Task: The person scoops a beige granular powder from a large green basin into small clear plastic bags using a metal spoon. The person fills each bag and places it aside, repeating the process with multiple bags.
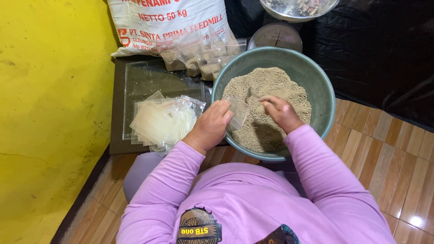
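Note:
A big green basin (316, 77) in front of me holds a heap of grey-brown granular feed (266, 86). My left hand (211, 124) holds a small clear plastic bag (238, 111) at the basin's near left rim. My right hand (279, 110) is curled over the feed inside the basin, close to the bag's mouth; it seems to grip a small scoop or a pinch of feed, but I cannot make out which.
A loose stack of empty clear bags (163, 121) lies on a dark tray (122, 117) to the left. Filled small bags (199, 61) lean on a large white sack (167, 22) behind. A dial scale (275, 36) with a metal pan stands beyond the basin. A yellow wall is on the left.

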